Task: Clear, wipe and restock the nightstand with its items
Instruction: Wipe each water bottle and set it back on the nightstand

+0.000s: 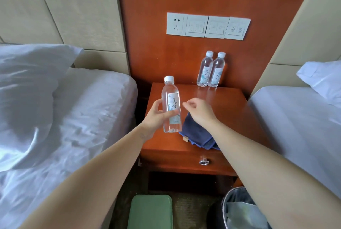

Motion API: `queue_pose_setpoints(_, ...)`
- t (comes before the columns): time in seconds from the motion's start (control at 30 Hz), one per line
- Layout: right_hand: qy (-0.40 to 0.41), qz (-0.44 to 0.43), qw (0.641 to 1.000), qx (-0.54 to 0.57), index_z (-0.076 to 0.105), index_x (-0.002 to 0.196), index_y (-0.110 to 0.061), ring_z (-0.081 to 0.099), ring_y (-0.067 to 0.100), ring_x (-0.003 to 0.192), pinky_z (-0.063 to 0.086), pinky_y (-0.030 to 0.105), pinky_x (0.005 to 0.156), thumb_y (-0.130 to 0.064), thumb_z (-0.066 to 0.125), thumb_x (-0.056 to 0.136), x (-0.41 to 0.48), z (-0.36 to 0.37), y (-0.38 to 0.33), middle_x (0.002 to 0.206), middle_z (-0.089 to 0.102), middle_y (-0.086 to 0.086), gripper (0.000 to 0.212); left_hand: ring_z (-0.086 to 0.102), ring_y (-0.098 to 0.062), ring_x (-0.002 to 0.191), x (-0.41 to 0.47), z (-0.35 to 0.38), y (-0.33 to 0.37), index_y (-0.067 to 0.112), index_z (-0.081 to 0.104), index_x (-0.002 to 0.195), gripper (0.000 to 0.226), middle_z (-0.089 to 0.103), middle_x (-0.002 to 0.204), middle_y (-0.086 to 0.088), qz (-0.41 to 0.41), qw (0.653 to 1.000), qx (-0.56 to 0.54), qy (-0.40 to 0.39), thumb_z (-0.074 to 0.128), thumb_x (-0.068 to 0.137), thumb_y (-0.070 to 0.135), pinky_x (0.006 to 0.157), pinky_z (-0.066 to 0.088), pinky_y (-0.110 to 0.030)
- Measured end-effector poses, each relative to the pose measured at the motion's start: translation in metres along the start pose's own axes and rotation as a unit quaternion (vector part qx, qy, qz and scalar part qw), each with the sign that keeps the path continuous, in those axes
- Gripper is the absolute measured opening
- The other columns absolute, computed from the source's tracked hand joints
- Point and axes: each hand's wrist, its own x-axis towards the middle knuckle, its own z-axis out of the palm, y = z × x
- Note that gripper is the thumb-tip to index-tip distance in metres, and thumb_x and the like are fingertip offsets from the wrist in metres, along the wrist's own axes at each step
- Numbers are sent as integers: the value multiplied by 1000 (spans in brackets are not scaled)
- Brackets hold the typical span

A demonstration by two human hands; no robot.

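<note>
A white bed (73, 118) lies at the left. The left hand (154, 118) grips a water bottle (171, 103) upright above the left front of the tabletop (230, 110), thumb and fingers wrapped round its lower half. Just beside it, the right hand (199, 110) hovers over a blue cloth (195, 132) near the front edge, its fingers (188, 104) loosely curled and holding nothing. Two more bottles (210, 70) stand touching at the back. A second bed (295, 118) lies at the right.
</note>
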Motion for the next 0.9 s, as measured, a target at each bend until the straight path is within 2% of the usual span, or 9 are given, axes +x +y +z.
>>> queue_pose_setpoints(0.17, -146, -40, 932, -330, 17, 155, -15, 19, 29, 147, 25, 46, 117, -73, 53, 81, -26, 27, 63, 163, 12, 6, 100, 68, -19, 101, 7, -11, -12, 29, 37, 140, 65, 65, 115, -2, -16, 999, -23, 18, 72, 85, 34, 81, 57, -38)
queue_pose_setpoints(0.23, -123, -73, 919, -368, 14, 156, -18, 14, 29, 149, 21, 46, 119, -71, 48, 86, -27, 35, 75, 164, 4, 4, 94, 68, -18, 100, 9, -12, -16, 29, 39, 139, 62, 65, 115, -1, -24, 999, -27, 19, 71, 86, 33, 75, 57, -33)
queue_pose_setpoints(0.3, -59, -91, 928, -357, 31, 152, -23, 35, 25, 141, 38, 41, 109, -51, 45, 98, -25, 36, 82, 160, 25, 1, 62, 68, -19, 101, 10, -13, -21, 26, 41, 139, 61, 66, 117, -3, -26, 999, -35, 17, 71, 87, 32, 77, 57, -34)
queue_pose_setpoints(0.4, 35, 7, 984, -174, 59, 124, -28, 62, 31, 103, 47, 34, 69, -31, 41, 103, -23, 25, 79, 114, 67, 4, 29, 68, -21, 102, 12, -12, -23, 18, 44, 138, 60, 66, 118, -5, -31, 998, -47, 8, 71, 86, 34, 80, 57, -34)
queue_pose_setpoints(0.47, 87, 76, 993, -12, 60, 92, -20, 59, 32, 88, 39, 33, 62, -29, 38, 102, -21, 13, 72, 85, 62, 3, 26, 67, -21, 99, 13, -11, -23, 11, 45, 135, 59, 65, 115, -7, -46, 998, -53, 2, 69, 87, 35, 76, 55, -32)
queue_pose_setpoints(0.53, 155, 144, 966, 150, 59, 86, -18, 61, 33, 90, 44, 37, 71, -35, 40, 102, -18, -4, 61, 86, 63, 6, 31, 66, -20, 92, 13, -10, -20, 7, 47, 132, 56, 65, 108, -8, -52, 997, -61, -5, 67, 88, 35, 69, 53, -29)
queue_pose_setpoints(0.6, 190, 198, 911, 308, 64, 98, -21, 63, 32, 96, 48, 39, 82, -42, 44, 101, -15, -17, 51, 98, 68, 7, 29, 65, -18, 85, 13, -7, -16, 6, 51, 126, 60, 65, 100, -6, -49, 997, -49, -33, 73, 79, 36, 67, 52, -27)
queue_pose_setpoints(0.73, 168, 236, 838, 463, 65, 115, -21, 65, 25, 95, 50, 39, 91, -49, 54, 95, -9, -29, 35, 99, 69, -1, 36, 61, -13, 74, 13, 10, -7, 14, 58, 98, 24, 65, 78, 3, -18, 998, -22, -64, 73, 80, 20, 65, 51, -23)
queue_pose_setpoints(0.9, 112, 236, 778, 572, 66, 109, -23, 67, 28, 101, 51, 48, 94, -61, 57, 85, 0, -20, 14, 113, 70, 4, 45, 66, -18, 99, 16, 27, -2, 14, 39, 129, 62, 59, 117, -7, -15, 998, -5, -60, 77, 80, 22, 74, 55, -29)
